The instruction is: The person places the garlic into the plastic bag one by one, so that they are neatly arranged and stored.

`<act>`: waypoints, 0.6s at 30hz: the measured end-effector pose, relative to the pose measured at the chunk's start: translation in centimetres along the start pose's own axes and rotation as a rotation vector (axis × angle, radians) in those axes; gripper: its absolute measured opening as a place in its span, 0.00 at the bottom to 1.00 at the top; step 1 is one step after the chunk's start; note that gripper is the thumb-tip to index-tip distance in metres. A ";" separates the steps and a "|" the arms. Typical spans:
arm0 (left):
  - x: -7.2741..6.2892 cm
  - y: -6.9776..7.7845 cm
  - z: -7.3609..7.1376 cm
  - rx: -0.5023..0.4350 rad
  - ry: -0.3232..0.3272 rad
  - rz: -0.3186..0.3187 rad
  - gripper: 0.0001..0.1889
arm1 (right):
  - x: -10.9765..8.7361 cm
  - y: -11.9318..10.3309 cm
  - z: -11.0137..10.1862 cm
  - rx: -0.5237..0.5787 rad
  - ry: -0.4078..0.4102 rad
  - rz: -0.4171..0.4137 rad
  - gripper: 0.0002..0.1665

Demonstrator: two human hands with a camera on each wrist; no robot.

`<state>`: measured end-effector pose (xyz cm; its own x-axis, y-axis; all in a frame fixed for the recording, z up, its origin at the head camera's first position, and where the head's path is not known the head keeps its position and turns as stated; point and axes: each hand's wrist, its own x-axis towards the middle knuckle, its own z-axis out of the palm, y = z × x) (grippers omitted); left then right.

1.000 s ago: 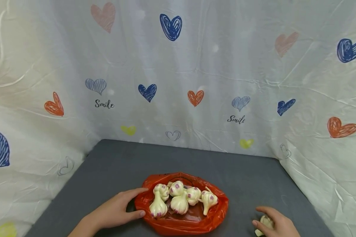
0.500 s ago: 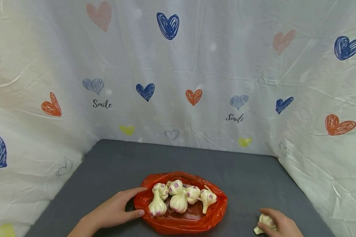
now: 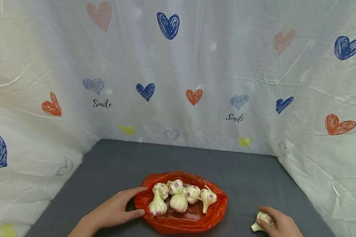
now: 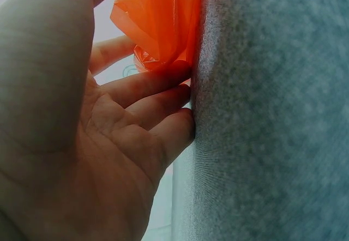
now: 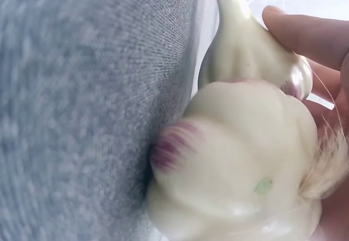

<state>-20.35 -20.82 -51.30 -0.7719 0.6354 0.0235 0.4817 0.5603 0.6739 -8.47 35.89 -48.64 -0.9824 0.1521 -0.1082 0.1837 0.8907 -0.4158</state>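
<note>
An open red plastic bag holds several garlic bulbs, pale with purple marks. My left hand lies at the bag's left side, thumb and forefinger spread apart against its rim. In the left wrist view, the fingers extend toward the bag with tips at the table surface. Right of the bag, my right hand grips a garlic bulb between thumb and fingers, its stem pointing left. In the right wrist view, a second bulb with a root tuft sits nearer the wrist, outside the head view.
The dark grey table runs back to a pale curtain printed with hearts, which also hangs along both sides. Between the bag and my right hand lies a stretch of table surface.
My right hand has closed more on the garlic bulb, which has shifted slightly left and shows more of its stem. My left hand and the bag have stayed in place.
</note>
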 end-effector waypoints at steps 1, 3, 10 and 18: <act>0.0 0.0 0.0 0.000 0.000 0.000 0.41 | 0.0 -0.1 0.0 0.006 -0.004 -0.001 0.34; 0.0 0.0 0.0 0.003 0.003 0.002 0.41 | 0.0 -0.3 0.0 0.019 -0.009 -0.008 0.34; -0.1 0.2 0.0 0.015 0.011 0.005 0.41 | 0.0 -0.8 -0.3 0.071 0.014 -0.057 0.33; -0.1 0.2 0.0 0.020 0.012 0.004 0.42 | -0.5 -1.8 -1.0 0.009 0.134 -0.175 0.28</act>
<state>-20.13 -20.77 -51.18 -0.7747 0.6314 0.0353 0.4930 0.5680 0.6591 -8.32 34.64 -46.91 -0.9949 0.0514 0.0870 0.0096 0.9048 -0.4258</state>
